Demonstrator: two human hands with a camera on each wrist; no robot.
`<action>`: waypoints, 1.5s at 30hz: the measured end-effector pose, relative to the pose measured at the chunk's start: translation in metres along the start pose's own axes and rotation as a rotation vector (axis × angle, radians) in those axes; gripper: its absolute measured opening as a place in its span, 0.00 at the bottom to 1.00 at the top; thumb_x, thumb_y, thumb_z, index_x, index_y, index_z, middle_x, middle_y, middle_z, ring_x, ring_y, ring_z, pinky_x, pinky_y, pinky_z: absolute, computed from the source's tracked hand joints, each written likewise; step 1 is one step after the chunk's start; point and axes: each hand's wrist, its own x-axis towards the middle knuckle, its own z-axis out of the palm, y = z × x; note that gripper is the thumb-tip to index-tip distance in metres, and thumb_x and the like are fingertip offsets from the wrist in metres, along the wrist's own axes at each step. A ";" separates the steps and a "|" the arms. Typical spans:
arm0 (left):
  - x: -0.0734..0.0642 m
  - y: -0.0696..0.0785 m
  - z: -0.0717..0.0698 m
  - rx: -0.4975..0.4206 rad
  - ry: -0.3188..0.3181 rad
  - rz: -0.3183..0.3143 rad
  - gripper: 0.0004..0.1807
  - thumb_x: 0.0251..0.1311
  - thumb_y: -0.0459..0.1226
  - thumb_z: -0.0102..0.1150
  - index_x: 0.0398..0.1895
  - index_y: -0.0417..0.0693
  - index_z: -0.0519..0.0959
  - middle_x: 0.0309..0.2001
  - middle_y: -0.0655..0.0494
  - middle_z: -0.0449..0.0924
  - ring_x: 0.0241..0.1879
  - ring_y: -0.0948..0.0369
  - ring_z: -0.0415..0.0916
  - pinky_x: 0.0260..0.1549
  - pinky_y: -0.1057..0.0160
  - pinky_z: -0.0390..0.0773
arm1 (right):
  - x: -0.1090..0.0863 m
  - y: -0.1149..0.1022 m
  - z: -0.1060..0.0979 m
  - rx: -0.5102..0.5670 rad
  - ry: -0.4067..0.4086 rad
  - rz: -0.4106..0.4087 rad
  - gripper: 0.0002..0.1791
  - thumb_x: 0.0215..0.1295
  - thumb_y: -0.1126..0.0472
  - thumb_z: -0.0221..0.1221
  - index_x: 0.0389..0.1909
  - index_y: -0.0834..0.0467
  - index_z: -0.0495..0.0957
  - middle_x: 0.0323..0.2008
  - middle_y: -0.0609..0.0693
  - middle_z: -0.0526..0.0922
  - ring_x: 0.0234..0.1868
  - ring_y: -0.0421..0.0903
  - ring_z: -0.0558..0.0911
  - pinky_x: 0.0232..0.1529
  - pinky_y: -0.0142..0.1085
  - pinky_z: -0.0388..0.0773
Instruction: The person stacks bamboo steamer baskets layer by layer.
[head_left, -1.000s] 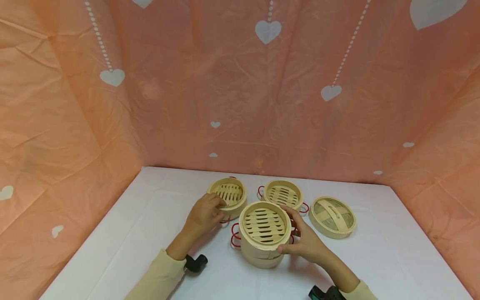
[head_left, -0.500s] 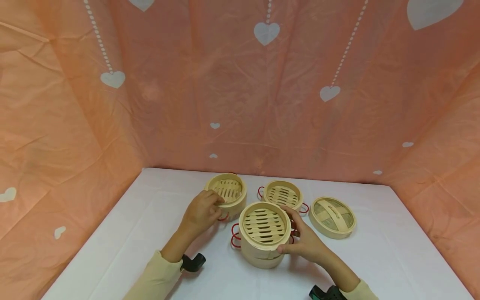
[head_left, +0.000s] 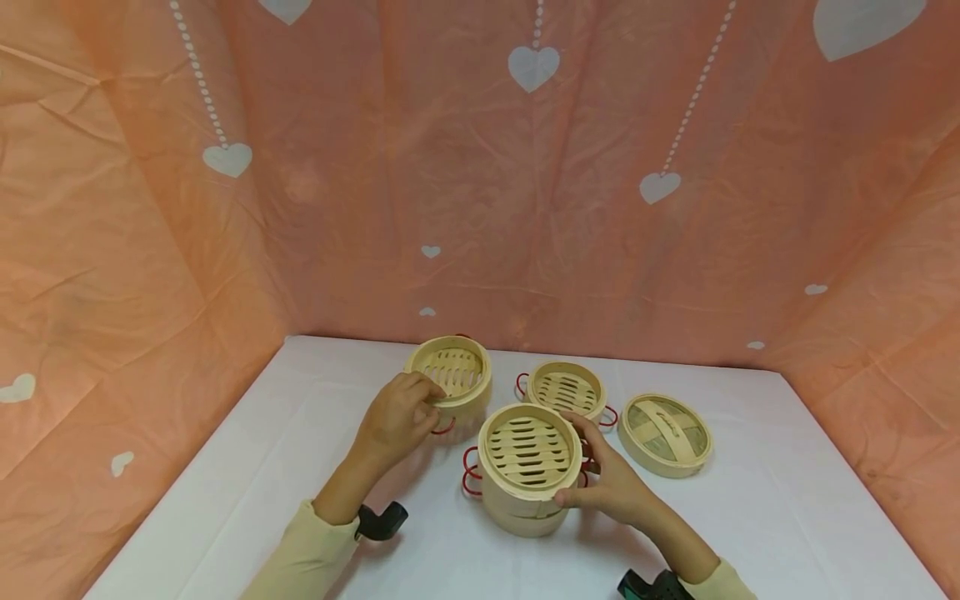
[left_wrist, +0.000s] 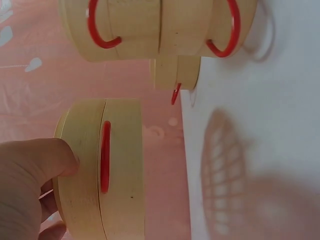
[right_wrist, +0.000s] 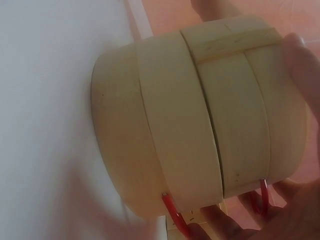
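Note:
My left hand [head_left: 396, 419] pinches the near left rim of a round bamboo steamer basket [head_left: 468, 408] with a slatted bottom and red handles. In the left wrist view this basket [left_wrist: 122, 165] hangs clear of the table, its slatted shadow falling on the white cloth. Two more steamer baskets stand stacked [head_left: 517, 510] at the middle front, red handles on both sides. Around the right side of the upper one curls my right hand [head_left: 611, 485]. From the right wrist view, the stack's lower basket [right_wrist: 120, 125] rests on the table, with fingers near the red handles.
Behind the stack stands another steamer basket [head_left: 566, 366], partly hidden by it. A woven bamboo lid [head_left: 666, 437] lies to the right. White cloth covers the table [head_left: 795, 500]; an orange curtain [head_left: 480, 167] with white hearts encloses its back and sides.
The basket in my left hand has risen and moved slightly back and left, tilting a little. My right hand and the stack have stayed where they were.

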 end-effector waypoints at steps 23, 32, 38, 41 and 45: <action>0.006 0.014 -0.017 -0.001 0.043 0.136 0.10 0.44 0.30 0.66 0.33 0.47 0.81 0.36 0.57 0.81 0.38 0.59 0.76 0.39 0.59 0.78 | 0.000 0.002 -0.001 -0.013 -0.005 -0.021 0.57 0.44 0.54 0.76 0.73 0.44 0.51 0.60 0.57 0.69 0.49 0.43 0.73 0.47 0.38 0.72; 0.010 0.024 -0.024 0.007 0.026 0.189 0.11 0.44 0.30 0.68 0.33 0.48 0.81 0.36 0.58 0.81 0.41 0.59 0.77 0.43 0.58 0.78 | 0.001 0.004 -0.001 -0.017 0.000 -0.008 0.57 0.44 0.55 0.75 0.73 0.42 0.51 0.62 0.57 0.69 0.49 0.43 0.73 0.47 0.37 0.72; 0.009 0.026 -0.028 0.018 0.037 0.217 0.10 0.44 0.30 0.67 0.33 0.48 0.81 0.36 0.58 0.80 0.41 0.59 0.77 0.46 0.57 0.78 | 0.000 0.003 0.000 -0.001 -0.003 0.001 0.57 0.43 0.55 0.76 0.73 0.43 0.52 0.61 0.58 0.68 0.49 0.43 0.73 0.47 0.39 0.72; 0.010 0.027 -0.029 0.018 0.049 0.226 0.11 0.44 0.30 0.68 0.33 0.48 0.81 0.36 0.58 0.80 0.41 0.60 0.77 0.46 0.57 0.77 | 0.000 0.002 0.000 0.000 -0.004 0.002 0.57 0.43 0.55 0.76 0.73 0.43 0.52 0.61 0.57 0.68 0.48 0.43 0.73 0.46 0.39 0.72; 0.011 0.029 -0.031 0.015 0.068 0.251 0.11 0.44 0.30 0.67 0.33 0.47 0.81 0.36 0.58 0.80 0.41 0.59 0.77 0.46 0.57 0.77 | 0.000 0.003 0.000 0.000 -0.003 -0.006 0.57 0.43 0.55 0.76 0.73 0.43 0.52 0.60 0.57 0.69 0.48 0.42 0.73 0.46 0.38 0.72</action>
